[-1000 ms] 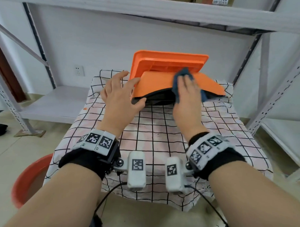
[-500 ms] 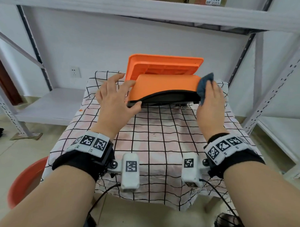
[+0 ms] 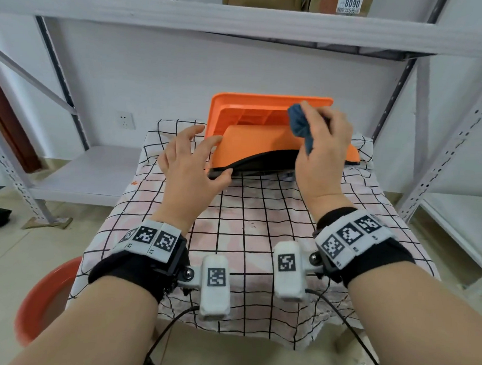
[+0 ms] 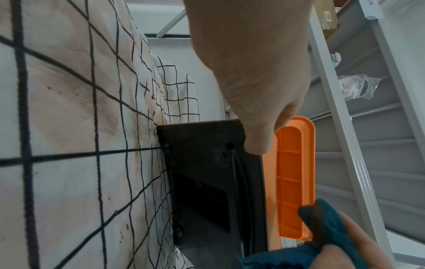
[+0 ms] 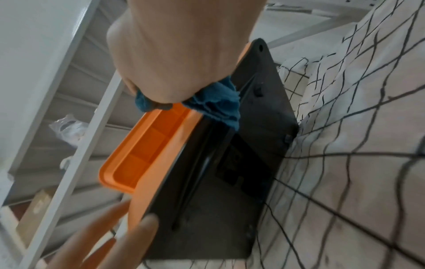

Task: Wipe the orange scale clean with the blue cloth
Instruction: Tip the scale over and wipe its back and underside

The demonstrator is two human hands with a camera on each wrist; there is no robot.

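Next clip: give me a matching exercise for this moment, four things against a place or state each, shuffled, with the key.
Things:
1. blue cloth
2. orange scale
3. left hand
4. red basin

States:
A. on the floor, left of the table
B. bunched in the right hand
C. tipped up on the checked tablecloth
D. fingers spread, steadying the scale's left end

Pairs: 1-B, 2-C, 3-D, 4-A

Smooth plastic orange scale (image 3: 260,144) — fuzzy blue cloth (image 3: 300,124).
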